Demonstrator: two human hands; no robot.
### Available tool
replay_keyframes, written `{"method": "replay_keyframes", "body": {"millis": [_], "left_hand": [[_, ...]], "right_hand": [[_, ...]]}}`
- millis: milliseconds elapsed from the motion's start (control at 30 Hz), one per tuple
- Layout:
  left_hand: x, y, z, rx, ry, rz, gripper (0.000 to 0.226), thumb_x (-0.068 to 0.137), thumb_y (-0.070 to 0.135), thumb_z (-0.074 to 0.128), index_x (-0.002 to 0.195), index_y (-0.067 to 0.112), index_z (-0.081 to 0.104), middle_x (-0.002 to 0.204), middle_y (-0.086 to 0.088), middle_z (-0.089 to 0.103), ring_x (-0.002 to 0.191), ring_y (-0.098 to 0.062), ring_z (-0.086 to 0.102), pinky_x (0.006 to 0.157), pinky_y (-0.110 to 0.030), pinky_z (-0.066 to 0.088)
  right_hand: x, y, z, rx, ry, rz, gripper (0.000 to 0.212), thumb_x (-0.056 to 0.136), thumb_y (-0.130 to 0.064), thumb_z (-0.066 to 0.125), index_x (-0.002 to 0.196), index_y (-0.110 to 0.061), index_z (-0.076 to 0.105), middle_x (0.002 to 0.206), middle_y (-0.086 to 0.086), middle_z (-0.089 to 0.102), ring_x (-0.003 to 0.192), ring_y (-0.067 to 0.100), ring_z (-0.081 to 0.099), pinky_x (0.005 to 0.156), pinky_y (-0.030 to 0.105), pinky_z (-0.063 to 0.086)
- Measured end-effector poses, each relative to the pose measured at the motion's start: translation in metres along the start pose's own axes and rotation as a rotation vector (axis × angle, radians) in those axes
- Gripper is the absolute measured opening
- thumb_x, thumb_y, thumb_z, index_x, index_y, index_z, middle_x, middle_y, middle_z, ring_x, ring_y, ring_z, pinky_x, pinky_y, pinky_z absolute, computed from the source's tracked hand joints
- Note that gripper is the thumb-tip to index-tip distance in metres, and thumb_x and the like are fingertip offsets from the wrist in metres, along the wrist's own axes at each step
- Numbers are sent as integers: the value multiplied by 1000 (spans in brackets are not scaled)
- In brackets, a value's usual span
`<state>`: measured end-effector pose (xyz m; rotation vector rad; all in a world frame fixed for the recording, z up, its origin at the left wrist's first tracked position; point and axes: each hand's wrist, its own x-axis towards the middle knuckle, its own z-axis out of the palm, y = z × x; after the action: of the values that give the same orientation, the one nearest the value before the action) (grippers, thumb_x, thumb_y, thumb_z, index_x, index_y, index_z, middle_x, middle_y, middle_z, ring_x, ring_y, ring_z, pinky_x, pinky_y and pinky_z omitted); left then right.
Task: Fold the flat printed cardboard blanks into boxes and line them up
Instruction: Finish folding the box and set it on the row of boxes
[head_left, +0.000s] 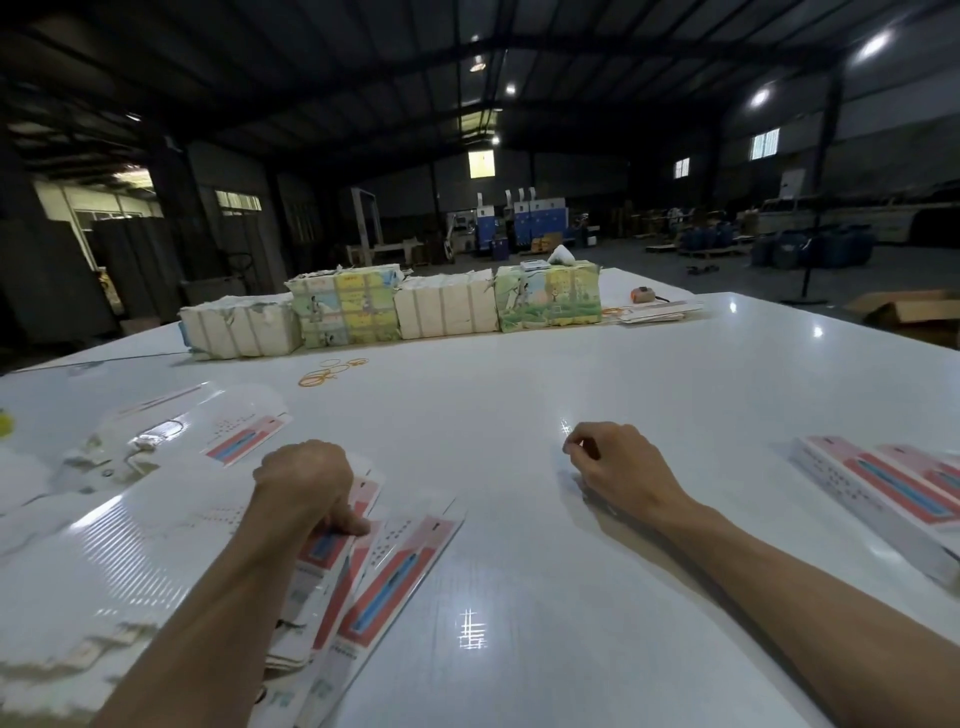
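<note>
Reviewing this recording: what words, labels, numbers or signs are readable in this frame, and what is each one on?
No text is legible anywhere in this frame.
flat blanks: rows of small print beside the red and blue design, too blurred to read.
folded boxes: the same kind of print, too blurred to read.
printed bundles: marks on yellow panels, too small to read.

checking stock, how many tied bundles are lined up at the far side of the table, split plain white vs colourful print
plain white bundles: 2
colourful printed bundles: 2
total: 4
</note>
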<state>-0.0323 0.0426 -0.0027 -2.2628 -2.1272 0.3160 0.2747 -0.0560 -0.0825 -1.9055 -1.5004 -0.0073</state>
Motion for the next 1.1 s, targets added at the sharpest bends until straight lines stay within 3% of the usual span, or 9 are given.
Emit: {"method": "replay_keyframes", "body": {"millis": [100,167,267,367,467,567,733,800,1100], "left_hand": [[-1,-4,-1,-140,-12,-15,101,62,57,95,140,12,48,121,-12,65,108,-26,66,100,-45,58],[-2,-7,-2,-256,9,-14,124,67,44,97,158,10,20,134,-18,61,117,-31,65,102,-48,57],[0,-9,-4,-361,78,36,129,78,31,92,163,9,-3,129,-19,64,105,-27,71,95,-44,61],[6,-8,-5,-405,132,78,108,81,31,91,158,8,19,114,-13,69,90,-22,75,82,-40,64],[9,2,-14,-540,153,219,60,79,37,91,122,16,56,92,0,71,74,-15,74,60,-30,58],[3,31,-17,-849,47,442,29,87,35,83,106,14,73,79,2,78,70,-15,77,59,-24,55],[-14,103,2,-1200,-359,641,30,101,31,68,127,18,63,104,-1,81,89,-22,79,83,-39,65],[-15,124,20,-1273,-430,725,24,104,31,61,127,24,59,109,3,81,90,-21,79,78,-35,64],[-4,136,59,-1457,-416,888,41,89,46,68,119,21,59,95,-6,79,80,-26,78,70,-27,60]], "right_hand": [[-2,0,0,15,-3,-6,21,101,-23,53,93,-25,73,71,-19,65,76,6,61,67,32,47],[-2,-1,-1,24,-8,-4,21,101,-24,53,93,-25,73,70,-17,65,76,7,61,67,33,48],[-2,-1,-1,45,-14,0,21,101,-23,53,93,-25,73,68,-15,65,75,9,61,67,33,48],[-2,0,-1,62,-15,0,21,100,-22,54,92,-24,73,66,-14,65,72,9,61,65,31,45],[-2,-2,-2,65,4,-29,20,100,-20,54,93,-23,72,68,-11,66,75,13,63,71,36,53],[0,-5,-3,105,106,-95,17,102,-17,57,100,-22,73,69,-10,67,72,16,65,73,40,57],[4,-11,-9,278,371,-187,20,105,-18,60,124,-21,67,84,-16,66,78,8,66,71,25,59],[5,-10,-11,284,399,-238,25,106,-20,60,130,-20,64,96,-15,62,89,6,64,73,19,57],[3,-8,-7,207,152,-286,29,105,-34,60,129,-24,74,127,-12,52,127,6,49,89,39,63]]}}
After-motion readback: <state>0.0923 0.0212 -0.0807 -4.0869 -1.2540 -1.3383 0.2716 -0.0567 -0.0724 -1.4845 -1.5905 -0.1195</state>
